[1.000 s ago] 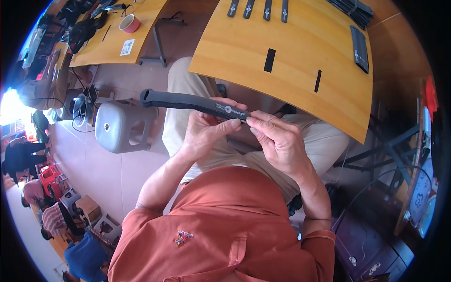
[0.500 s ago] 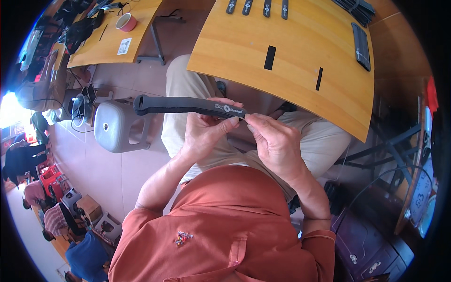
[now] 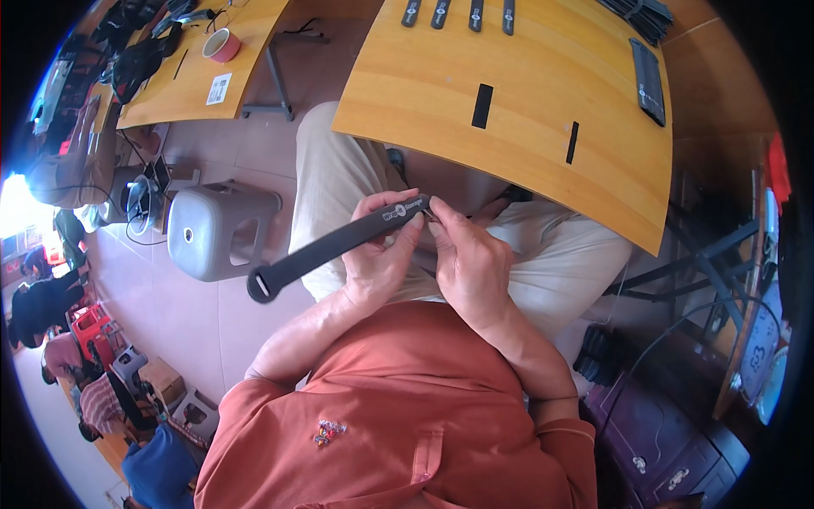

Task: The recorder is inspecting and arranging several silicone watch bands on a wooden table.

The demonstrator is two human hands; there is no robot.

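Strap (image 3: 329, 250) has swung since the earlier frame, its slotted end now lower and nearer us. We grip it near the printed end with our left hand (image 3: 376, 268), seemingly to steady it; our right hand (image 3: 468, 263) pinches that tip, perhaps for finer control. It hangs short of the table (image 3: 407, 93), where four straps (image 3: 476, 17) lie spaced, likely to keep them apart.
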